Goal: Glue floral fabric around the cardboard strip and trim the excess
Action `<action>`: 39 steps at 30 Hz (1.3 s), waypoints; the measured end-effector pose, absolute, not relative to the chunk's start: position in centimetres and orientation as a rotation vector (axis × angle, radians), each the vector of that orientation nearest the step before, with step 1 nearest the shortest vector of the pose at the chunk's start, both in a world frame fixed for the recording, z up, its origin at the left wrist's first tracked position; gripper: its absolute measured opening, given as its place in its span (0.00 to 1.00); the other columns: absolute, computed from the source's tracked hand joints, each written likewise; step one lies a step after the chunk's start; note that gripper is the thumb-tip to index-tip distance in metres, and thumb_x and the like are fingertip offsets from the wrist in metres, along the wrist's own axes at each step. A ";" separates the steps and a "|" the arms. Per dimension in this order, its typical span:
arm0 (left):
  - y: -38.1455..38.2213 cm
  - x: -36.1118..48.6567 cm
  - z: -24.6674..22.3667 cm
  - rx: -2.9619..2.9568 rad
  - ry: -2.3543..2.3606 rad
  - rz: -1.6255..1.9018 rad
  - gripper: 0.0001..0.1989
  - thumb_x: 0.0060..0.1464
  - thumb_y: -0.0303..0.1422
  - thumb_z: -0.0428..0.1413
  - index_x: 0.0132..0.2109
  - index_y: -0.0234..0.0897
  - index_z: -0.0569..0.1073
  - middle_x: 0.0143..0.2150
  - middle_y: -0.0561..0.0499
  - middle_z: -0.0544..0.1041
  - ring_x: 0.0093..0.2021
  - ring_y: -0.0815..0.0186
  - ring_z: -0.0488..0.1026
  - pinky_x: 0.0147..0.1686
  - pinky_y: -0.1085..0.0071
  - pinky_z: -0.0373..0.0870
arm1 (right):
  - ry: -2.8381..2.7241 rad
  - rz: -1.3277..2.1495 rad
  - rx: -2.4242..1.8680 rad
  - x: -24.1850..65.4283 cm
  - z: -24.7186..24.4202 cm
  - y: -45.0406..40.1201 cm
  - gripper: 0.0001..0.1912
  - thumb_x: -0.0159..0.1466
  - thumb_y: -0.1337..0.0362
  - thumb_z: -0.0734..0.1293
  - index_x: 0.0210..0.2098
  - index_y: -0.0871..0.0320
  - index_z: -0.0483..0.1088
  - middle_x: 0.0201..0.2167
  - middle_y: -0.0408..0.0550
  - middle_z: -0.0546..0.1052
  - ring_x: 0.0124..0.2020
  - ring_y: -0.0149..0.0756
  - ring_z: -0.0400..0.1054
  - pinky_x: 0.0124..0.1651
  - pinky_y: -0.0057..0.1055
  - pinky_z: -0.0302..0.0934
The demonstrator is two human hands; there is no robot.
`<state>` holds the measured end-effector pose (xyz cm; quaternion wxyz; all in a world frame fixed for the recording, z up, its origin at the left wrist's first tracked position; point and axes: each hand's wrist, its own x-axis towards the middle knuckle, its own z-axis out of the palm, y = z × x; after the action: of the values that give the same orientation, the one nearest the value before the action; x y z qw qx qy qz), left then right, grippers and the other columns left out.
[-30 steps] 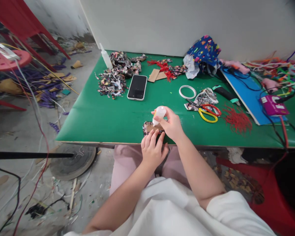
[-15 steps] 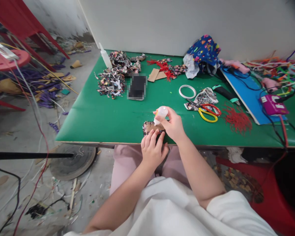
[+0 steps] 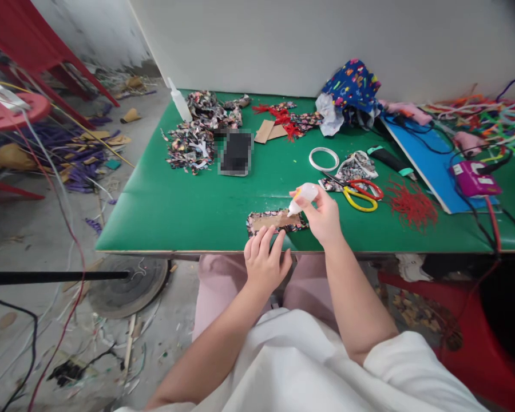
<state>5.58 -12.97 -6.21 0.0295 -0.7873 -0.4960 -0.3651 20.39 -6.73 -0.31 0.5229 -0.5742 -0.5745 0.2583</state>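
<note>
My right hand [image 3: 325, 215] is closed around a small translucent bottle [image 3: 304, 197], tilted with its white nozzle pointing down and left. The nozzle tip is at the right part of a brown cardboard strip [image 3: 266, 221]. Dark patterned fabric [image 3: 298, 226] frames this strip on the green table near its front edge. My left hand [image 3: 266, 254] lies with fingers spread, fingertips on the near edge of the fabric-edged piece.
Red-and-yellow-handled scissors [image 3: 360, 194], a white ring [image 3: 324, 159] and red threads [image 3: 412, 203] lie to the right. Farther back are fabric scraps [image 3: 191, 147], a dark blurred rectangular object [image 3: 236, 153], another bottle [image 3: 180, 102], cardboard pieces [image 3: 269, 131] and a blue board [image 3: 420, 157].
My right hand has moved right with the bottle, which is now tilted more. More of the cardboard strip and its fabric border shows. My left hand has stayed nearly in place.
</note>
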 end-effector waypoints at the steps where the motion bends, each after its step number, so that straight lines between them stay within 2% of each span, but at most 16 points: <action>1: -13.0 5.6 -6.3 -2.430 -1.531 -1.124 0.19 0.51 0.35 0.53 0.51 0.38 0.70 0.52 0.45 0.71 0.54 0.56 0.64 0.54 0.60 0.53 | -1.372 0.620 -1.374 20.4 -0.3 -6.7 0.14 0.57 0.53 0.64 0.38 0.55 0.69 0.37 0.47 0.76 0.40 0.37 0.68 0.46 0.36 0.60; 10: -12.9 5.6 -6.1 -2.411 -1.512 -1.128 0.18 0.51 0.34 0.53 0.50 0.37 0.71 0.51 0.43 0.72 0.54 0.55 0.65 0.53 0.60 0.54 | -1.426 0.707 -1.323 17.9 -0.4 -6.1 0.16 0.57 0.51 0.64 0.39 0.54 0.68 0.38 0.47 0.75 0.38 0.35 0.68 0.40 0.32 0.62; 15: -12.8 5.7 -6.2 -2.388 -1.497 -1.141 0.17 0.50 0.34 0.53 0.47 0.35 0.72 0.49 0.42 0.73 0.53 0.54 0.65 0.52 0.59 0.56 | -1.553 0.662 -1.320 16.1 0.1 -5.9 0.17 0.57 0.50 0.63 0.39 0.55 0.68 0.36 0.46 0.74 0.39 0.35 0.67 0.43 0.33 0.60; 23: -12.8 5.7 -6.5 -2.355 -1.467 -1.186 0.16 0.49 0.34 0.53 0.46 0.34 0.73 0.47 0.40 0.73 0.53 0.54 0.65 0.52 0.59 0.56 | -1.621 0.639 -1.324 15.0 0.4 -5.7 0.17 0.57 0.50 0.63 0.39 0.55 0.68 0.35 0.46 0.73 0.39 0.35 0.66 0.42 0.32 0.59; 31: -13.0 5.6 -6.2 -2.426 -1.531 -1.128 0.19 0.51 0.34 0.52 0.51 0.38 0.70 0.52 0.44 0.71 0.54 0.55 0.64 0.53 0.59 0.54 | -1.419 0.648 -1.367 18.8 -0.3 -6.7 0.16 0.57 0.52 0.64 0.40 0.55 0.68 0.37 0.47 0.75 0.39 0.36 0.69 0.43 0.34 0.62; 39: -13.0 5.6 -6.2 -2.429 -1.544 -1.124 0.19 0.50 0.34 0.53 0.51 0.39 0.70 0.52 0.44 0.71 0.54 0.56 0.64 0.54 0.60 0.54 | -1.045 0.560 -1.300 22.5 -0.5 -7.1 0.17 0.53 0.53 0.67 0.38 0.56 0.67 0.38 0.48 0.76 0.40 0.36 0.70 0.45 0.36 0.63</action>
<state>5.57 -13.00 -6.16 0.0257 -0.7859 -0.4996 -0.3636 22.54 -7.10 -0.51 0.6374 -0.5695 -0.4575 0.2451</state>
